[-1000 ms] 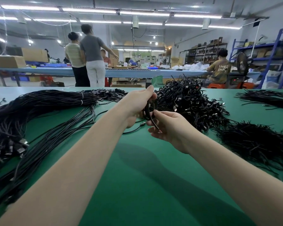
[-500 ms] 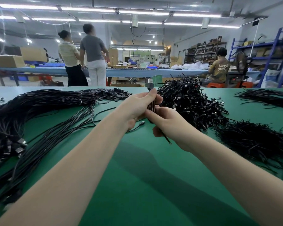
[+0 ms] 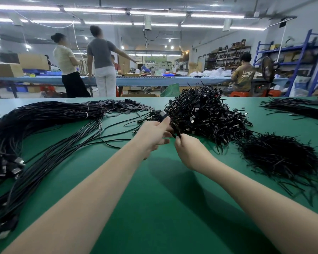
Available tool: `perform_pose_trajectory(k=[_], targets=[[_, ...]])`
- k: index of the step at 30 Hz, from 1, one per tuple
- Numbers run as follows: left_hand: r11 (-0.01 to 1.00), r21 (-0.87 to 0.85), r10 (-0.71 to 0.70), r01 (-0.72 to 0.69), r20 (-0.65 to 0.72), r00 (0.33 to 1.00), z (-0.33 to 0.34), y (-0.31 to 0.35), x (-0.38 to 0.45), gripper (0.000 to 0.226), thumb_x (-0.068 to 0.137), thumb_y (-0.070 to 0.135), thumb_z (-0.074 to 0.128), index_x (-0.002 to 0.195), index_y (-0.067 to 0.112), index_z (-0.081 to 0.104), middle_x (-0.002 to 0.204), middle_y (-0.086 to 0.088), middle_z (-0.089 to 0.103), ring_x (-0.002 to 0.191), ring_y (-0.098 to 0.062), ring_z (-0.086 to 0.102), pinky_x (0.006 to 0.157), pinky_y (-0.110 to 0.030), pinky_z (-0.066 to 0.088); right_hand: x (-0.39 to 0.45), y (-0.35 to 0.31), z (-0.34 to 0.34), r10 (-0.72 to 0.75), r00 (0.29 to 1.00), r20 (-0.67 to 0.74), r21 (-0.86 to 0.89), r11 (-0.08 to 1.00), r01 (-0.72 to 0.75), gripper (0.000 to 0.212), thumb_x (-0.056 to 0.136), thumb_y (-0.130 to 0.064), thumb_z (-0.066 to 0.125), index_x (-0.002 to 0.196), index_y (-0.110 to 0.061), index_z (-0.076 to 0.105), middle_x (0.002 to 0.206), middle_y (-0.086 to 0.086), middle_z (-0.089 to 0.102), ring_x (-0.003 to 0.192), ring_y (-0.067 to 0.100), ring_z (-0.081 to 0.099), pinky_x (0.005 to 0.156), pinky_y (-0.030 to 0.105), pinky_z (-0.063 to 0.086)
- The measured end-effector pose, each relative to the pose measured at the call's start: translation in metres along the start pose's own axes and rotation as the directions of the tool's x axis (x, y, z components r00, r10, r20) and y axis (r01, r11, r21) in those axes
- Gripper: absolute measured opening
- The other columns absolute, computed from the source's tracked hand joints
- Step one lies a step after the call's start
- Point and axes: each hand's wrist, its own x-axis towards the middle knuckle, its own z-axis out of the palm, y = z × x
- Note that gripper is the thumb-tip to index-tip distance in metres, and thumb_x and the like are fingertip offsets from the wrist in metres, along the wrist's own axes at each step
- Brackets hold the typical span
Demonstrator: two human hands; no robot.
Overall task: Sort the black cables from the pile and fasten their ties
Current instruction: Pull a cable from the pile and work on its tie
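L hand grips coiled black cable, thumb on top, over table center. R hand pinches tie w/ curled fingers, just below the cable. Tied pile just behind hands, toward far edge. Loose ties at right edge. Long bundle at left edge.

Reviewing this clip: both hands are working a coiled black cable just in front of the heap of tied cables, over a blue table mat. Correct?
Not quite: the head view shows a green table mat, not blue. The rest holds: the left hand and right hand both grip the small coiled black cable just in front of the heap of tied black cables.
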Motion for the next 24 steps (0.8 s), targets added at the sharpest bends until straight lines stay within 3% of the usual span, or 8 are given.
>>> perform_pose_trajectory(k=[2, 4, 6, 8, 12, 16, 20, 24], targets=[[0.881, 0.436, 0.284, -0.183, -0.178, 0.942, -0.009, -0.010, 0.006, 0.027, 0.098, 0.041, 0.050, 0.095, 0.020, 0.067, 0.095, 0.002, 0.070, 0.086, -0.017, 0.067, 0.082, -0.037, 0.052, 0.003, 0.009, -0.003, 0.005, 0.997, 0.082, 0.126, 0.992, -0.015, 0.035, 0.100, -0.021, 0.028, 0.067, -0.015, 0.034, 0.068, 0.004, 0.042, 0.074, 0.025, 0.043, 0.065, 0.029, 0.033], [0.444, 0.834, 0.614, -0.327, -0.018, 0.789, -0.015, -0.017, 0.010, 0.024, 0.096, 0.027, 0.053, 0.120, 0.027, 0.058, 0.120, 0.006, 0.062, 0.112, -0.018, 0.058, 0.092, -0.039, 0.046, 0.004, 0.013, -0.006, -0.019, 0.986, 0.166, 0.157, 0.988, -0.007, 0.030, 0.100, -0.020, 0.030, 0.072, -0.010, 0.036, 0.073, 0.008, 0.045, 0.074, 0.022, 0.042, 0.066, 0.030, 0.032], [0.043, 0.902, 0.569, -0.429, 0.331, 0.753, -0.013, -0.029, 0.013, 0.047, 0.095, 0.021, 0.054, 0.137, 0.037, 0.042, 0.143, 0.011, 0.043, 0.136, -0.016, 0.036, 0.101, -0.037, 0.030, 0.003, 0.013, -0.009, -0.071, 0.965, 0.252, 0.095, 0.994, 0.048, 0.026, 0.101, -0.021, 0.031, 0.080, -0.008, 0.040, 0.079, 0.011, 0.049, 0.072, 0.022, 0.044, 0.064, 0.031, 0.033], [-0.138, 0.884, 0.497, -0.447, 0.453, 0.741, -0.009, -0.040, 0.012, 0.044, 0.095, 0.031, 0.054, 0.137, 0.037, 0.041, 0.145, 0.014, 0.042, 0.142, -0.018, 0.028, 0.103, -0.036, 0.017, 0.001, 0.013, -0.014, -0.111, 0.936, 0.334, 0.008, 0.993, 0.115, 0.028, 0.101, -0.022, 0.030, 0.077, -0.011, 0.040, 0.075, 0.005, 0.052, 0.064, 0.022, 0.050, 0.059, 0.029, 0.036], [-0.303, 0.837, 0.610, -0.456, 0.538, 0.582, -0.010, -0.047, 0.002, 0.026, 0.075, 0.040, 0.077, 0.090, 0.022, 0.066, 0.080, 0.006, 0.068, 0.085, -0.017, 0.068, 0.085, -0.031, 0.042, -0.001, 0.014, -0.029, -0.150, 0.872, 0.466, -0.081, 0.974, 0.211, 0.029, 0.103, -0.028, 0.029, 0.079, -0.016, 0.040, 0.074, -0.001, 0.052, 0.053, 0.014, 0.053, 0.055, 0.027, 0.041], [-0.417, 0.833, 0.584, -0.363, 0.552, 0.595, 0.001, -0.054, -0.004, 0.027, 0.069, 0.038, 0.079, 0.062, 0.022, 0.059, 0.052, 0.007, 0.056, 0.045, -0.014, 0.056, 0.052, -0.022, 0.040, 0.003, 0.014, -0.032, -0.166, 0.870, 0.464, -0.388, 0.845, 0.368, 0.029, 0.104, -0.031, 0.028, 0.086, -0.014, 0.041, 0.082, 0.005, 0.054, 0.066, 0.022, 0.049, 0.062, 0.035, 0.038], [-0.385, 0.857, 0.534, -0.342, 0.509, 0.675, 0.016, -0.052, -0.009, 0.025, 0.067, 0.039, 0.077, 0.061, 0.024, 0.058, 0.053, 0.006, 0.060, 0.047, -0.011, 0.060, 0.052, -0.021, 0.035, 0.004, 0.027, -0.040, -0.462, 0.800, 0.383, -0.800, 0.268, 0.537, 0.030, 0.103, -0.040, 0.025, 0.103, -0.018, 0.046, 0.104, 0.000, 0.063, 0.092, 0.023, 0.061, 0.071, 0.034, 0.031], [-0.103, 0.937, 0.521, -0.335, 0.338, 0.784, 0.008, -0.068, -0.012, 0.019, 0.101, 0.032, 0.031, 0.093, 0.022, 0.044, 0.096, 0.001, 0.067, 0.088, -0.024, 0.064, 0.068, -0.033, 0.024, 0.016, 0.035, -0.083, -0.341, 0.906, 0.251, -0.782, 0.480, 0.397, 0.072, 0.084, -0.073, 0.039, 0.141, -0.029, 0.032, 0.128, -0.001, 0.057, 0.113, 0.021, 0.057, 0.088, 0.040, 0.042]])
